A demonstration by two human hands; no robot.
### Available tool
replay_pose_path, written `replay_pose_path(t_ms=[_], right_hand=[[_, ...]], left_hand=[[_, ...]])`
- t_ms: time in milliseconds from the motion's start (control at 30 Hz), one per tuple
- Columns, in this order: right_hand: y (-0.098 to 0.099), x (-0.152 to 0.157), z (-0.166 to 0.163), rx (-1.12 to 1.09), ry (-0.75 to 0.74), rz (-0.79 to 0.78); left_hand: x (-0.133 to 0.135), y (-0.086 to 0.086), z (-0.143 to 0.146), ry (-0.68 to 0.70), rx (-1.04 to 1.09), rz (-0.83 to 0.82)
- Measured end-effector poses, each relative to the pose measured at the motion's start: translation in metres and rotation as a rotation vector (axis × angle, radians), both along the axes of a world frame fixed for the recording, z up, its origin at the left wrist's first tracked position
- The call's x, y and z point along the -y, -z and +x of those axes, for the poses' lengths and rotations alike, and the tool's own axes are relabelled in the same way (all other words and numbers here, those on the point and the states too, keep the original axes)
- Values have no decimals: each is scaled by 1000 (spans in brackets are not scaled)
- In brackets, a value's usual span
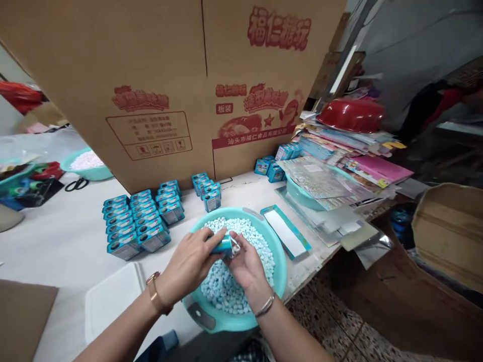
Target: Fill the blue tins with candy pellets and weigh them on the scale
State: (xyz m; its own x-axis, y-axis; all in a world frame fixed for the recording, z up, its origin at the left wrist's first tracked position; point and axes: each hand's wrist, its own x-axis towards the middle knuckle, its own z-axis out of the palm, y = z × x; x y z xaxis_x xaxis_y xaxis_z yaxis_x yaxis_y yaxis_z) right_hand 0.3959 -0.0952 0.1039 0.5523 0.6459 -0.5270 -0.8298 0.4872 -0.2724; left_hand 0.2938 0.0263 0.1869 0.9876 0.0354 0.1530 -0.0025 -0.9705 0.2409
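My left hand (196, 256) is closed around a small blue candy box (223, 244), held tilted above a turquoise basin (279, 256). My right hand (245, 261) cups the box's end on the right, its thumb and fingers closed at the pale flap there. Whether loose pieces lie in the right palm is hard to make out. Small pale blue and white candies (226, 296) fill much of the basin beneath both hands. To the left stand rows of similar blue boxes (138, 223), with a smaller group (211, 197) behind the basin.
A large cardboard carton (166, 60) stands behind the boxes. Right of the basin lies a blue-edged white card strip (286, 232), near stacked printed sheets (320, 181) and a red bowl (352, 114). A white lid (113, 296) and black scissors (76, 184) lie on the left.
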Motion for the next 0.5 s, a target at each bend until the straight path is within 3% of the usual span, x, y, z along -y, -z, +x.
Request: replay_pose_path(t_ms=[167, 300, 400, 500], right_hand=[[1, 0, -3, 17, -9, 27], [-4, -5, -5, -10, -40, -7], [-7, -4, -5, -29, -46, -23], [-9, 6, -1, -29, -45, -29]], left_hand=[[-6, -12, -8, -21, 74, -37], [-6, -17, -19, -17, 143, -295], [-19, -1, -36, -105, 264, -565], [-47, 32, -72, -367, 446, -787]])
